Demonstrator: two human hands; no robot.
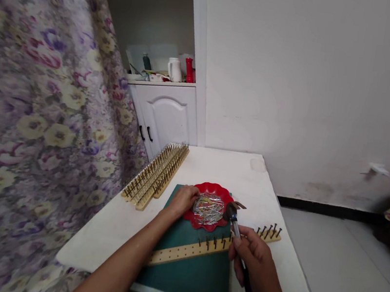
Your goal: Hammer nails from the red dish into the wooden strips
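Observation:
My left hand (183,200) is closed at the left rim of a red scalloped plate (207,187), its fingers curled over the edge. Loose silver nails (208,209) fill the middle of the plate. My right hand (252,254) grips a claw hammer (236,227) by its shaft, the head raised at the plate's right edge. Below both hands, a pale wooden strip (178,253) with drilled holes lies slantwise across a green mat (191,283). Dark nails stand upright along its right part, while holes at the left end are bare. My right hand hides some of the strip.
Several wooden strips (154,179) full of upright nails lie side by side at the table's back left. A white cloth covers the table (102,240). A floral curtain (43,142) hangs at the left; a white cabinet (167,109) and a wall (282,81) stand behind.

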